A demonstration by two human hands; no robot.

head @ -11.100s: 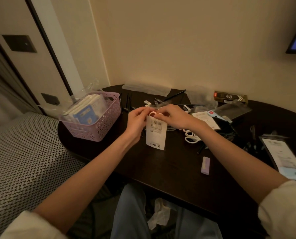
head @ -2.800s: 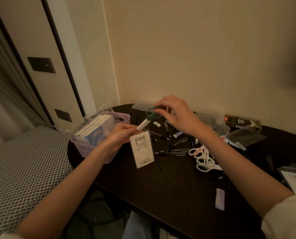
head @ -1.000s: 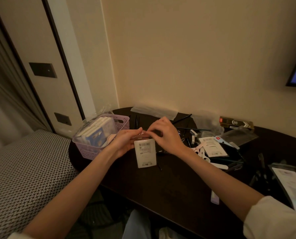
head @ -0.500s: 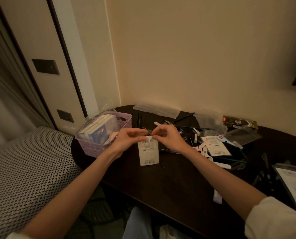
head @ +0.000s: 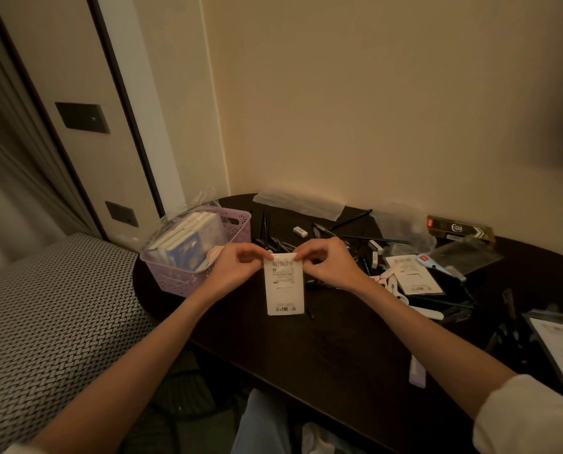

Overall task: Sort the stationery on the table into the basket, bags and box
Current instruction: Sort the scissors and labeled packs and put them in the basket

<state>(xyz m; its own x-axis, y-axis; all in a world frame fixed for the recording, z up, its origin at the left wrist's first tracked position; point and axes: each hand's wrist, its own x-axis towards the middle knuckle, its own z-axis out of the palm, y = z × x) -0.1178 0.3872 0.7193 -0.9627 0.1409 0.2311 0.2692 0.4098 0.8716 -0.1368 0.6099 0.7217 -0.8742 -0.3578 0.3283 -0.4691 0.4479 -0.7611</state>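
A dark rounded table (head: 322, 352) stands in the corner of a cream-walled room, with a woven-patterned bed (head: 44, 322) to its left. On the table, a lilac basket (head: 234, 229) holding notebooks sits just left of a white packet (head: 284, 286). Pens (head: 273, 240) lie scattered behind the packet, scissors (head: 394, 286) to its right, and a small box (head: 458, 228) far right by the wall. Both forearms reach forward. The left hand (head: 237, 267) pinches the packet's top left corner and the right hand (head: 329, 263) pinches its top right corner, holding it upright above the table.
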